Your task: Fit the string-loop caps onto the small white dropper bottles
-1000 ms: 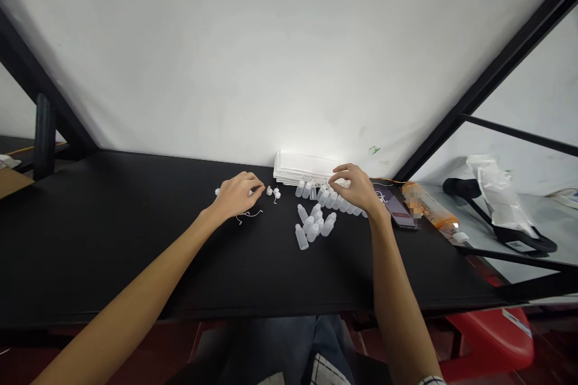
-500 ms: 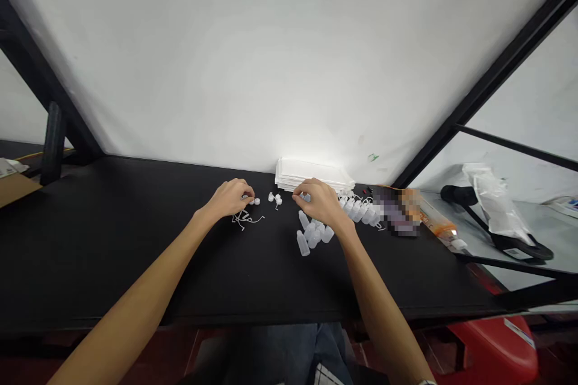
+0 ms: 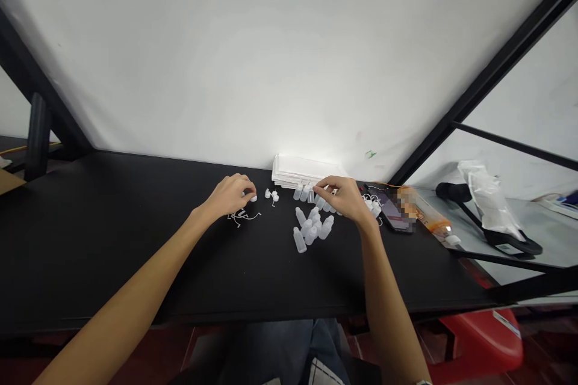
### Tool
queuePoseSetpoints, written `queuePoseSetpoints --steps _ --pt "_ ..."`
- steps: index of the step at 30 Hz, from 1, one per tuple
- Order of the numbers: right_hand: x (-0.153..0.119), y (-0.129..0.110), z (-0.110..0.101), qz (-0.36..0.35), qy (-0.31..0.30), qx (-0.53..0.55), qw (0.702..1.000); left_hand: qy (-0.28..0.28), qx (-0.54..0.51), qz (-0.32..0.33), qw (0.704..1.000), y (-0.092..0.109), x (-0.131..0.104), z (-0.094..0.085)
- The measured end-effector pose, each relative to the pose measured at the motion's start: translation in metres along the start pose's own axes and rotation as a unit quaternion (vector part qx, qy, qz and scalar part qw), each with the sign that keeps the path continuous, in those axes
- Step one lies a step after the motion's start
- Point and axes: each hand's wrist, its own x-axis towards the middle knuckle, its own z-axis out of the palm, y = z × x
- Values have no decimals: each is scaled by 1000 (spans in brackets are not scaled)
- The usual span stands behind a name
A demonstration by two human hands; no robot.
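My left hand is pinched shut at the table's middle, thumb and forefinger on a white cap that mostly hides behind them. Thin white curved tubes lie just below that hand. Two or so more white caps rest to its right. My right hand is closed at the fingertips on the top of a small translucent plastic bottle. This bottle stands in a row with others, some hidden by the hand. Nearer to me, several loose bottles lie in a heap.
A stack of white paper sheets or boxes sits against the wall. At the right are capped bottles with curved tubes, a phone and an orange-labelled bottle. A red stool stands below the black table.
My right hand has moved right, uncovering standing bottles and covering part of the row. My left hand has shifted slightly right over the caps. The view has turned a little.
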Motion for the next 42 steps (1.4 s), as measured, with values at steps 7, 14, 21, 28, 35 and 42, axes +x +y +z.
queuePoseSetpoints --steps 7,14,21,28,35,42 --pt "-7 -1 -17 26 -37 63 997 13 -8 -3 1000 -3 0 -1" --pt "-10 -2 -18 39 -200 86 975 -92 -110 -45 989 -10 -4 -23" --pt "-10 -7 -13 48 -280 75 956 -241 -157 -61 956 -13 -8 -30" --pt "-8 -11 -5 34 -284 14 958 -239 -124 -43 962 -17 -3 -15" --pt "-9 -9 -1 27 -254 -2 967 -135 -180 -16 974 -1 -7 -26" --pt "-8 -12 6 -5 -218 -43 975 -49 -264 -21 963 8 -9 -30"
